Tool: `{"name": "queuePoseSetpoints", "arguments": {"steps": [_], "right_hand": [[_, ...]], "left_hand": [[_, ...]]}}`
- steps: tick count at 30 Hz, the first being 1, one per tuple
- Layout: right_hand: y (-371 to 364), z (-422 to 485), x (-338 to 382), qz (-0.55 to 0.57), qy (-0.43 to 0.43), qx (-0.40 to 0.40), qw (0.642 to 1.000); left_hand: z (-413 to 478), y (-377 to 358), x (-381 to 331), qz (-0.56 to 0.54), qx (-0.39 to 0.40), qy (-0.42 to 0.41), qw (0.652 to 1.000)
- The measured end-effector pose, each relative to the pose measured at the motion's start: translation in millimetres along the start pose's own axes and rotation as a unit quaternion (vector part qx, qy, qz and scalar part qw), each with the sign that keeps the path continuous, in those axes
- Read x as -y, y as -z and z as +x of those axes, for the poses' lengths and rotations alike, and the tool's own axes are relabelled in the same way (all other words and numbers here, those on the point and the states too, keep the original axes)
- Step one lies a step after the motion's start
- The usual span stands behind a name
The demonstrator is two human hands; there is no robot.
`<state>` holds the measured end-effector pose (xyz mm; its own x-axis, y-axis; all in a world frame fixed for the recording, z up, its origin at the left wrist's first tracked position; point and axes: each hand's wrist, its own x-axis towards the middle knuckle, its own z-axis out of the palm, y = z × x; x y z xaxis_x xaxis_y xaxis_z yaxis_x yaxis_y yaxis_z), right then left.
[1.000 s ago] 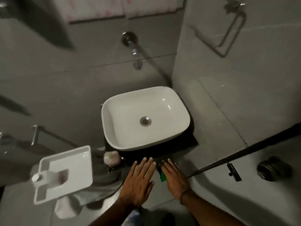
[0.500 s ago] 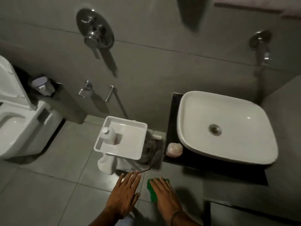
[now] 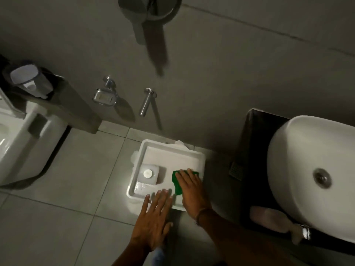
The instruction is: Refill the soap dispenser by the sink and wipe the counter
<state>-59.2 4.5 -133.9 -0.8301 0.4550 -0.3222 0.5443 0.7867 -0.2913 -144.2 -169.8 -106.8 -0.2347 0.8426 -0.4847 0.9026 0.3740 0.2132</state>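
Observation:
A white tray [image 3: 146,150] stands on a low stand left of the sink. In its left part sits a white refill bottle [image 3: 148,174] with a round cap. My right hand [image 3: 192,191] lies flat over a green cloth [image 3: 177,186] in the tray's right part, fingers spread on top of it. My left hand [image 3: 153,221] hovers open at the tray's near edge, holding nothing. A pale pink soap dispenser [image 3: 269,217] lies on the dark counter [image 3: 251,150] beside the white basin [image 3: 299,150].
A toilet [image 3: 15,143] stands at the far left with a small bin [image 3: 28,81] on the ledge behind it. A soap dish [image 3: 103,96] and a metal peg [image 3: 146,100] jut from the grey wall. A floor drain [image 3: 235,168] sits by the counter.
The view swung left from the sink toward the tray. Both hands moved forward; the right hand brought the green cloth into the tray.

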Motion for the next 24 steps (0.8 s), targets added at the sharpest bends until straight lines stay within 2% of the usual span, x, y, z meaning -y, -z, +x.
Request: {"name": "queuePoseSetpoints", "arguments": {"steps": [4,10,16,20,24], "right_hand": [[-16,47,-9,-0.008,-0.001,0.025,1.0],[-37,82,-11,-0.069,-0.012,0.066,0.995],[-56,82,-5,-0.093,-0.047,0.089,0.991],[-55,82,-11,-0.095,-0.032,0.092,0.991],[-34,75,-6,-0.065,-0.042,0.098,0.992]], "left_hand": [[11,-19,6,-0.01,0.011,-0.007,1.0],[21,-29,10,-0.02,-0.021,-0.011,1.0],[23,-32,13,-0.026,0.005,-0.011,1.0],[20,-29,10,-0.031,0.031,0.006,0.999],[14,-24,1,-0.014,-0.024,0.011,1.0]]}}
